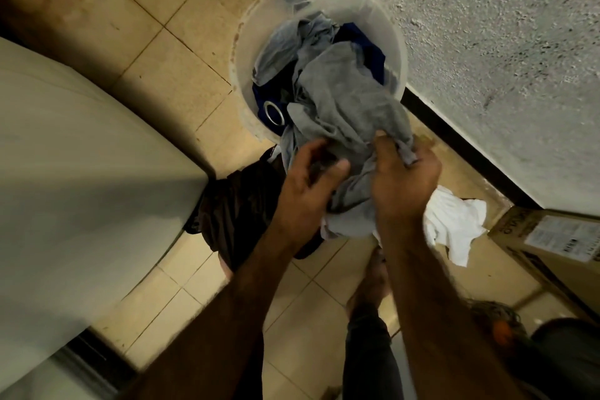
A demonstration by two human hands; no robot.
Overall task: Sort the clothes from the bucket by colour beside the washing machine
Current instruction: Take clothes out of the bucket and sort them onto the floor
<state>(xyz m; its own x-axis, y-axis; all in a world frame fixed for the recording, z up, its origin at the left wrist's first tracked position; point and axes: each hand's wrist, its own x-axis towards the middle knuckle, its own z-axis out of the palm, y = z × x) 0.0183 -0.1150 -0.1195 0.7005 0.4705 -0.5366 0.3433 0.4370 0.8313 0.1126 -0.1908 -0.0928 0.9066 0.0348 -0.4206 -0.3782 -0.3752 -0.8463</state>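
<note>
Sorting underway: left hand (305, 187) and right hand (406, 185) curl fingers round a grey garment (344, 101), half out of the bucket (251, 36) at the floor's wall edge. Next, lift it clear, then judge: dark pile (237, 204) or white pile (454, 224).

a rough, speckled white wall (487, 42) fills the upper right. along the wall's foot runs a dark skirting strip (461, 140). out from the wall spreads a floor (162, 52) of beige tiles with dark joints, dim and yellowish in the light. a cardboard box (548, 237) with a white label stands against the wall.
</note>
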